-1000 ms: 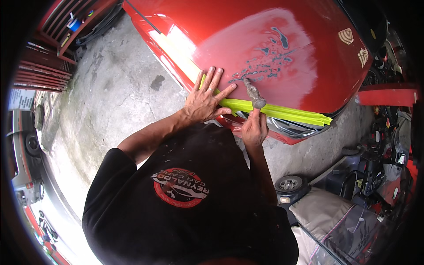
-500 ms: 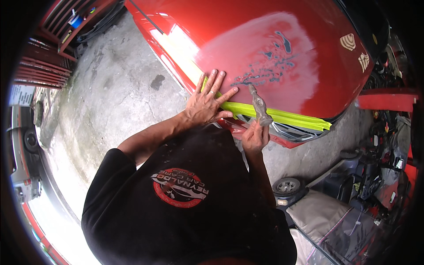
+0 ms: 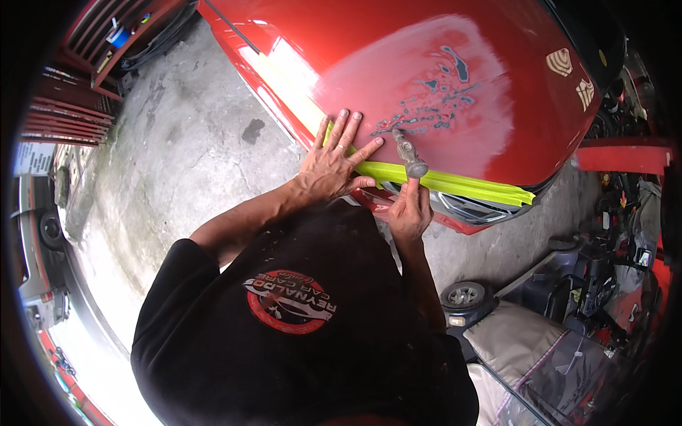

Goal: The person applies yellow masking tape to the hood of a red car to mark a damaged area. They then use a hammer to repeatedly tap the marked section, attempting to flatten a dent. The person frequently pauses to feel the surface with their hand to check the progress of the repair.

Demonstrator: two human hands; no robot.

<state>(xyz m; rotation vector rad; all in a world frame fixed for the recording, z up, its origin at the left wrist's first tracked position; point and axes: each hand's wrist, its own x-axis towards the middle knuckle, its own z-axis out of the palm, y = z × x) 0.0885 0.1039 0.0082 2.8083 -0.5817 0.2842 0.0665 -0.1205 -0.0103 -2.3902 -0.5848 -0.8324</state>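
A red car panel [image 3: 398, 35] spreads out before me, with a dull sanded patch [image 3: 490, 135] dotted by dark grey spots and streaks. My left hand [image 3: 334, 160] lies flat with fingers spread on its near edge, over the yellow-green masking tape [image 3: 455, 186]. My right hand [image 3: 410, 211] is closed round the handle of a body hammer [image 3: 407, 153], just below its worn metal head. The head's narrow tip is at the lower end of the dark streaks; whether it touches the paint I cannot tell. Most of the handle is hidden by my fingers.
Under the taped edge sits a headlight [image 3: 465, 207]. Grey concrete floor [image 3: 185, 135] lies to the left, with a red slatted rack [image 3: 106, 42] beyond. A wheel [image 3: 463, 295] and a beige cushioned seat [image 3: 511, 337] stand at lower right, near a red beam [image 3: 625, 162].
The hammer and my right hand have shifted slightly left, and the hammer's head has turned and moved up the panel. My left hand stays in place.
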